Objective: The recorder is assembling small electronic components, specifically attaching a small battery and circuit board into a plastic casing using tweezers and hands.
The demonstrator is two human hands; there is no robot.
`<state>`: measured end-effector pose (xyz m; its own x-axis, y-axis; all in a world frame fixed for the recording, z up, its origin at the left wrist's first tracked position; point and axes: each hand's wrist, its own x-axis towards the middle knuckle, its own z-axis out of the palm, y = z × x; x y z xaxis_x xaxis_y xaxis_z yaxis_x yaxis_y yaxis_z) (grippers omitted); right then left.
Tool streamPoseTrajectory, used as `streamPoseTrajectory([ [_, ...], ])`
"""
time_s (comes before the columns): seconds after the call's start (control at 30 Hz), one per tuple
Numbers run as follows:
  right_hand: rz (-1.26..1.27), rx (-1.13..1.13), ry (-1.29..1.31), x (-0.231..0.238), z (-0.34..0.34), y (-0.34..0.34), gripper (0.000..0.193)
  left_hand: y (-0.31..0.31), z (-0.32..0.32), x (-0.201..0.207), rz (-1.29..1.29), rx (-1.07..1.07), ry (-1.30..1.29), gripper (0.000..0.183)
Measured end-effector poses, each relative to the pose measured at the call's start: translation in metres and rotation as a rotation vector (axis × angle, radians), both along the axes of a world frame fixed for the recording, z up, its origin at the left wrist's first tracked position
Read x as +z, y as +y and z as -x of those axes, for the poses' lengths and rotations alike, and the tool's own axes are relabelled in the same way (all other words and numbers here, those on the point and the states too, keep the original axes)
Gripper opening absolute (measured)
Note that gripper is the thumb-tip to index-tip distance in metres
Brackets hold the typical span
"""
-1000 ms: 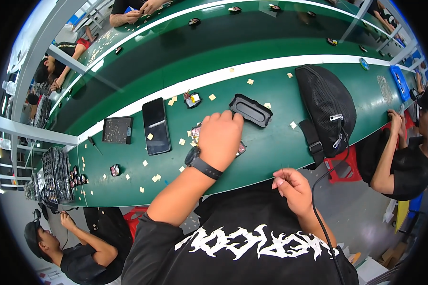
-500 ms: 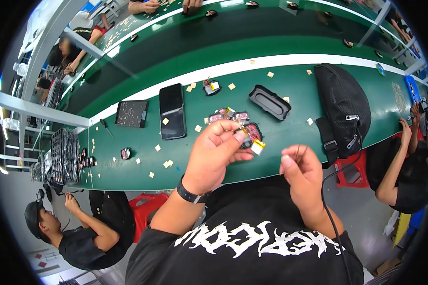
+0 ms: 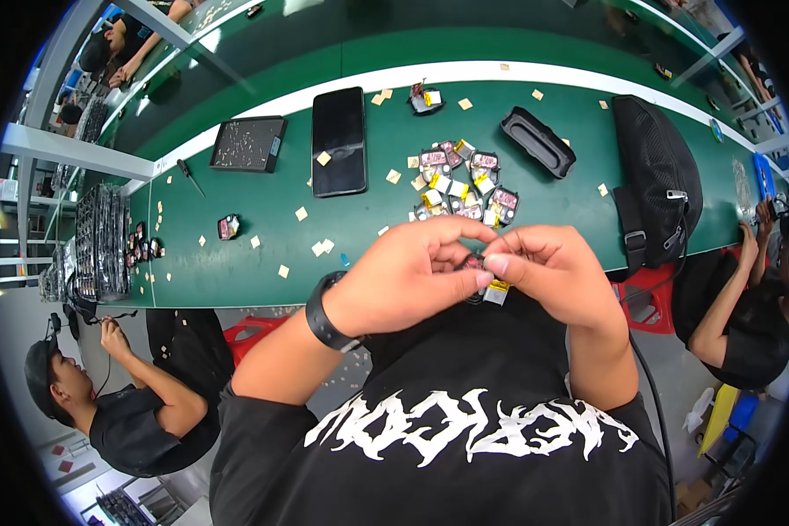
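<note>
Between both hands [image 3: 486,272], pinched together: small dark module [image 3: 475,261] with yellow-and-white tab, mostly hidden.

The picture is bright and sharp in the middle, with white glare shining on the far side of the green table [image 3: 263,254], soft small shadows under the hands [image 3: 482,272], straight lines bending near the round black rim, and things at the edges looking squashed and a little blurry.
</note>
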<state>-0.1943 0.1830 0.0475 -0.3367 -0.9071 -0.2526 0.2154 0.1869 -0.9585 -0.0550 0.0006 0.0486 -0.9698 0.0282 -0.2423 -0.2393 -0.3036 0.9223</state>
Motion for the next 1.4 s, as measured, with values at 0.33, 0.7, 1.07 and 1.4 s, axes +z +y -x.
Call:
streamPoseTrajectory([
  [0.33, 0.014, -0.334, 0.046, -0.024, -0.042, 0.000, 0.024, -0.003, -0.014, -0.022, -0.373, 0.256, -0.183, 0.021],
  [0.7, 0.001, -0.429, 0.144, -0.021, -0.037, -0.005, 0.024, 0.002, -0.022, -0.033, -0.350, 0.143, -0.158, 0.022],
  [1.07, -0.268, -0.165, -0.455, 0.002, -0.060, 0.019, 0.018, 0.020, -0.029, -0.036, -0.156, 0.467, -0.086, 0.020],
  [1.4, -0.183, -0.297, -0.653, -0.010, -0.063, 0.014, 0.018, 0.028, -0.039, -0.041, 0.044, 0.495, -0.003, 0.019],
])
